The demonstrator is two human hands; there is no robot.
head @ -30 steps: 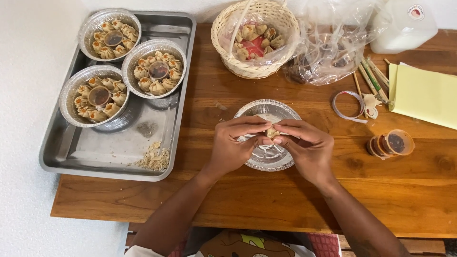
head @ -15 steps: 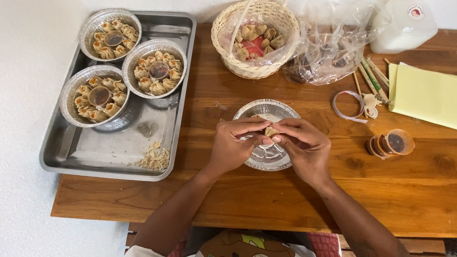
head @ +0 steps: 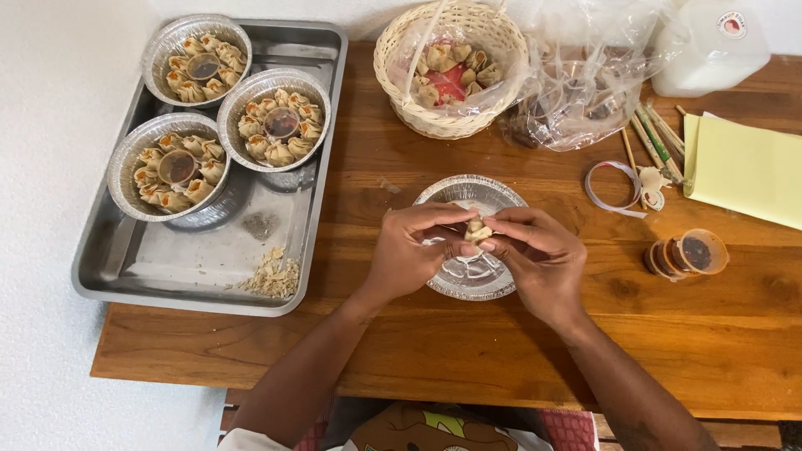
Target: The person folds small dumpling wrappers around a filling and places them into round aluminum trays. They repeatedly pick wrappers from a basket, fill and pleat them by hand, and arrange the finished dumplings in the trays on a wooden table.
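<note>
— Wooden surface (head: 401, 351), brown, with a white wall to the left. What's on it?

— Both hands meet over a round foil dish (head: 472, 194) near the middle. The left hand (head: 409, 250) and the right hand (head: 539, 255) share one small dumpling (head: 477, 231), pinched between their fingertips just above the dish.

— So the fingers are closed on it?

— Yes, the fingers of each hand are drawn together around the dumpling, thumbs and forefingers pressing it from both sides. Whether it touches the dish below, I can't quite tell; it seems held slightly above.

— And off to the left?

— A metal tray (head: 175, 267) carrying three foil bowls (head: 276, 117), each ringed with dumplings around a little sauce cup. Some crumbs (head: 271, 276) lie at the tray's near edge.

— Behind the hands?

— A wicker basket (head: 451, 67) lined with plastic, more dumplings inside, and a crumpled clear bag (head: 585, 83) just beside it. To the right are yellow paper (head: 743, 167), a few sticks (head: 656, 138), a loop of ribbon (head: 614, 185), and lidded sauce cups (head: 689, 253) lying on their side.
</note>
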